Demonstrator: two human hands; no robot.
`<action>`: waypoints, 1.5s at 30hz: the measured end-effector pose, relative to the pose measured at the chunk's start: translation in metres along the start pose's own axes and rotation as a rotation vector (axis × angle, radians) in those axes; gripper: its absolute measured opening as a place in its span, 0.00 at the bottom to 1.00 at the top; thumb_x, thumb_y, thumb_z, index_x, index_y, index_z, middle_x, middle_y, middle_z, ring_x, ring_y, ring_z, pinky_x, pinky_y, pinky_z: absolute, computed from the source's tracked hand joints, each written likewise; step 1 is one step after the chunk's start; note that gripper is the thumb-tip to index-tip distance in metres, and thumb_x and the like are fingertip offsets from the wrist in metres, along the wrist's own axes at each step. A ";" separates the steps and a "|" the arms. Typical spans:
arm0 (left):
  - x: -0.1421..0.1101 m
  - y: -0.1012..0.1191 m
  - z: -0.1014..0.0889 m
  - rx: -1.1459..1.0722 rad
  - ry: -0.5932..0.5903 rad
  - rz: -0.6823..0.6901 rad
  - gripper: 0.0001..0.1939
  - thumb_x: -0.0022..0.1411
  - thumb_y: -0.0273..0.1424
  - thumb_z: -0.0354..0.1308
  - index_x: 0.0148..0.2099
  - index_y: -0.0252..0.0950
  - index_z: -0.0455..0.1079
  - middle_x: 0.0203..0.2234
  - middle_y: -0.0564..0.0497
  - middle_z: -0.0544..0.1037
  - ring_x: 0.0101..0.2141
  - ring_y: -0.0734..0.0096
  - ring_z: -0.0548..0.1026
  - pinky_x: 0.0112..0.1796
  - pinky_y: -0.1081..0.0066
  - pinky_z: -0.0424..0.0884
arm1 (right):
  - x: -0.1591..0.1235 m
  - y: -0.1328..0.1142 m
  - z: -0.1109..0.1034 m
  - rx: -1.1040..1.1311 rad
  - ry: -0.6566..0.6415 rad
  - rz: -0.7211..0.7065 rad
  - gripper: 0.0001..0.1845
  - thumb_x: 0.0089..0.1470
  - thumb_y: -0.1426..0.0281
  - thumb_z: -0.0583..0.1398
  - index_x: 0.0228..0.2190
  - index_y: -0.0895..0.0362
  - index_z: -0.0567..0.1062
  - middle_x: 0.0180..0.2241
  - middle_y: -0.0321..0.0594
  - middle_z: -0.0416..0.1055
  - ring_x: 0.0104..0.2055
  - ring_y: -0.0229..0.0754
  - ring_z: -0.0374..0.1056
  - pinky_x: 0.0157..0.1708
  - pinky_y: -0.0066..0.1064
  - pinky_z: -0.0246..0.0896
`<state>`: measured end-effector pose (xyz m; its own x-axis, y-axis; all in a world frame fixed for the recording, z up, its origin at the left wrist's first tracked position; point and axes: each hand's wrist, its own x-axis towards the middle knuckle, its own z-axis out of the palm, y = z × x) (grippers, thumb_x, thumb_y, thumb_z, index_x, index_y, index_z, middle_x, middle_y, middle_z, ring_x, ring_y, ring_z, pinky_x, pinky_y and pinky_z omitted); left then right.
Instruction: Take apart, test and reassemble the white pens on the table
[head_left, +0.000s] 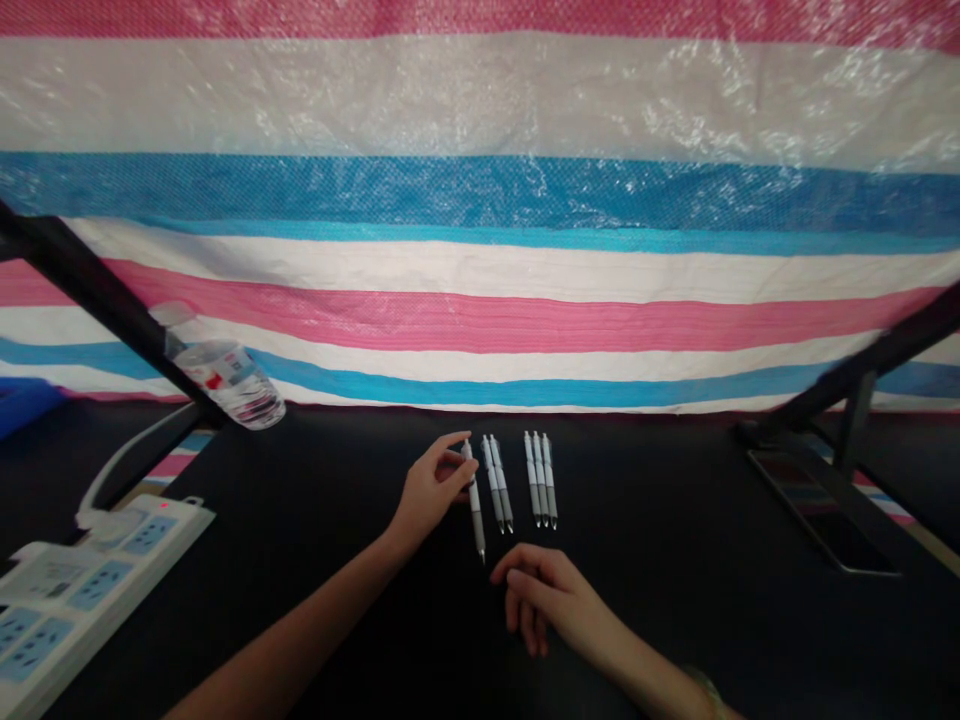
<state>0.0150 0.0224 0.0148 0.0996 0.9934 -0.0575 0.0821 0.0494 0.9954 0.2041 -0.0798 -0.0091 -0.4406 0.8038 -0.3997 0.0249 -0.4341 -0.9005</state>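
Left hand (435, 485): pinching one pen (477, 515) near its top, thumb and fingers
Held pen: just left of pen pair, tip toward person
Right hand (551, 595): loosely half-curled, fingers relaxed, near held pen's tip
Pen pair (496, 485): side by side on black table (652, 560)
Pen trio (540, 480): right of pair, small gap between
Phone (821, 510): far right

The glossy sheet of striped woven plastic (480, 200) is banded in pink, white and blue. The slim, white-barrelled pens (539, 475) are finished in grey at the grips (543, 504). The long, white plastic power strip (105, 605) is faced with light-blue socket panels (100, 585).
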 end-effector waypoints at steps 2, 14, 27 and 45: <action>0.014 -0.003 0.003 0.036 0.008 0.017 0.22 0.57 0.32 0.66 0.55 0.38 0.72 0.29 0.56 0.74 0.25 0.72 0.77 0.24 0.71 0.80 | 0.000 0.000 0.000 -0.008 0.000 -0.008 0.22 0.54 0.53 0.58 0.38 0.60 0.70 0.21 0.34 0.72 0.13 0.32 0.63 0.13 0.21 0.54; -0.003 -0.014 0.003 0.053 -0.077 -0.080 0.24 0.58 0.30 0.64 0.56 0.33 0.69 0.32 0.49 0.79 0.29 0.62 0.83 0.32 0.62 0.82 | -0.017 -0.034 -0.013 -0.837 0.387 -0.477 0.12 0.61 0.75 0.53 0.42 0.58 0.75 0.35 0.44 0.76 0.36 0.44 0.73 0.37 0.34 0.69; -0.029 -0.003 -0.006 0.065 -0.260 0.020 0.23 0.57 0.29 0.62 0.56 0.38 0.73 0.54 0.40 0.78 0.53 0.52 0.75 0.50 0.55 0.74 | 0.008 -0.017 -0.033 -1.773 0.444 -0.782 0.13 0.63 0.78 0.58 0.48 0.59 0.76 0.46 0.47 0.78 0.51 0.54 0.70 0.54 0.49 0.61; -0.079 0.002 -0.008 -0.052 -0.253 -0.035 0.27 0.60 0.32 0.63 0.62 0.44 0.66 0.56 0.42 0.71 0.38 0.66 0.78 0.36 0.69 0.74 | -0.059 -0.031 -0.023 -0.499 0.895 -0.803 0.04 0.61 0.70 0.62 0.37 0.53 0.70 0.30 0.38 0.71 0.31 0.42 0.70 0.32 0.32 0.66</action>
<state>-0.0007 -0.0553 0.0216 0.3430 0.9337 -0.1030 0.0397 0.0952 0.9947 0.2497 -0.1043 0.0380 0.2548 0.8413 0.4767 0.4496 0.3334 -0.8287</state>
